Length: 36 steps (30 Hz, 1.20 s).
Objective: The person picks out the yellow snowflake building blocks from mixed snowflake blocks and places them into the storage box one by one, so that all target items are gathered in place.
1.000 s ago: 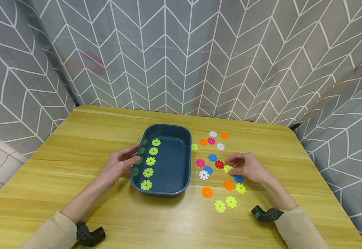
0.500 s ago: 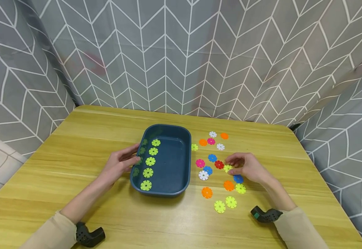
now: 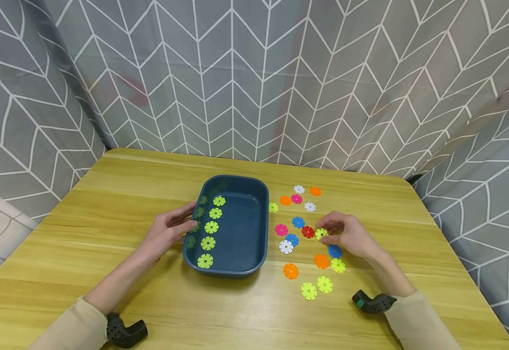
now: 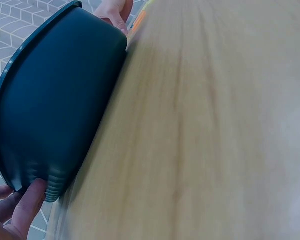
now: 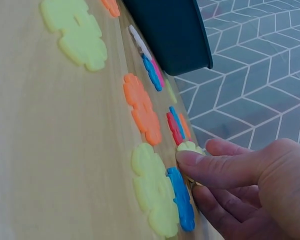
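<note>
A dark blue plastic bin [image 3: 242, 243] stands on the table with a row of several yellow-green notched discs [image 3: 212, 227] along its left side. My left hand [image 3: 167, 232] holds the bin's left wall, the thumb at the rim and the other fingers outside. To the right of the bin, my right hand [image 3: 346, 236] pinches a yellow-green notched disc [image 3: 321, 234] between thumb and fingers. In the right wrist view this disc [image 5: 190, 147] is partly hidden behind the thumb. A red disc [image 3: 308, 232] lies just left of it, and a blue disc [image 3: 335, 251] below the hand.
Loose discs in white, orange, pink, blue and yellow-green lie right of the bin, such as an orange disc [image 3: 291, 271] and a white disc [image 3: 286, 247]. The wooden table [image 3: 119, 204] ends at a grey patterned curtain [image 3: 246, 82] behind and at the sides.
The yellow-green disc at my right fingertips has come up slightly and shows more of its face. My left hand and the bin keep their place.
</note>
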### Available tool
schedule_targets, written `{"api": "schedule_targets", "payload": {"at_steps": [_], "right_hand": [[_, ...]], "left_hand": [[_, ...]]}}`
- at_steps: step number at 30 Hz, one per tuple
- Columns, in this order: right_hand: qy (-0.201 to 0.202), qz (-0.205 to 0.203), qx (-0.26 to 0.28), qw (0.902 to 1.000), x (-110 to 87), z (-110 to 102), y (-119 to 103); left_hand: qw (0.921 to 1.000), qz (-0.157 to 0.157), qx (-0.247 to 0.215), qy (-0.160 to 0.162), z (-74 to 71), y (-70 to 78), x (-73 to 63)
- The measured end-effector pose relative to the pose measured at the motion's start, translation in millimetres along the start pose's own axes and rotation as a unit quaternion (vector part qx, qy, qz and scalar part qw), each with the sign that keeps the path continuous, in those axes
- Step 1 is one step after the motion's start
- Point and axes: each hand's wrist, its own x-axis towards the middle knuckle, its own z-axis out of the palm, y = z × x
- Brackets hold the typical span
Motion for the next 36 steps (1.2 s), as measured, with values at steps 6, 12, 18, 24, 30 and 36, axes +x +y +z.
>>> {"api": "schedule_targets", "payload": {"at_steps": [6,12,18,24,30,36], "right_hand": [[-0.001,0.004,0.001,1.0,0.4,-0.2,1.6],[0.002,0.012,0.003,0.9999,0.4,-0.7,0.7],[0.006,0.015,0.01,0.9998,-0.9,-0.5,-2.1],[0.012,0.015,0.013,0.9997,-1.6,0.8,-0.3],[0.027,0.045,0.06,0.9968,2.5,-1.7,-3.4],[0.007,0.082,0.124,0.9888,13.3,-7.0,-23.2]], "left_hand": [[1.0,0.001,-0.005,-0.002,0.1,-0.1,0.1],[1.0,0.0,-0.005,-0.002,0.2,-0.5,0.3],[1.0,-0.001,-0.002,-0.002,-0.2,-0.4,0.0],[1.0,0.0,0.0,-0.002,-0.8,-0.2,-0.3],[1.0,0.001,0.004,-0.005,0.7,-0.6,1.7],[1.0,-0.001,-0.001,0.002,1.0,-1.3,1.8]]}}
